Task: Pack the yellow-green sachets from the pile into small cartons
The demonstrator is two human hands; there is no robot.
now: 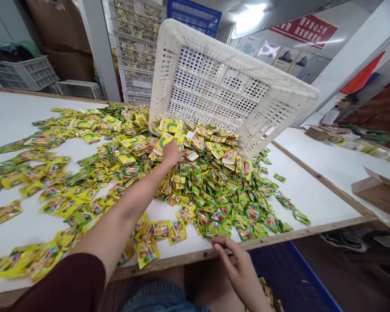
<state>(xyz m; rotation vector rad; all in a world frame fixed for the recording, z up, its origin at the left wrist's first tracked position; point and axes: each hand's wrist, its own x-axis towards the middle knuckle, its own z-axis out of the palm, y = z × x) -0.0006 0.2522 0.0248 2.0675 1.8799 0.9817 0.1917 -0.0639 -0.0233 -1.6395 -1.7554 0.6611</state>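
Note:
My left hand point(171, 153) reaches far over the table, its fingers closed on a flat yellow carton point(162, 142) at the mouth of a tipped white plastic crate point(235, 54). More yellow cartons point(171, 125) lie beside it on the crate's lower lip. Close to the table's front edge, my right hand point(235, 262) is empty, with thumb and fingers apart. Just beyond its fingertips spreads a heap of green sachets point(214, 216) with red fruit pictures. Yellow sachets point(147, 251) are scattered below my left forearm.
Wooden strips edge the white table point(6, 117). Stacked crates point(138, 47) stand behind it. A blue crate point(289, 277) sits below the table at right. An open cardboard box point(378, 190) rests on the neighbouring table, with a person point(336, 113) farther back.

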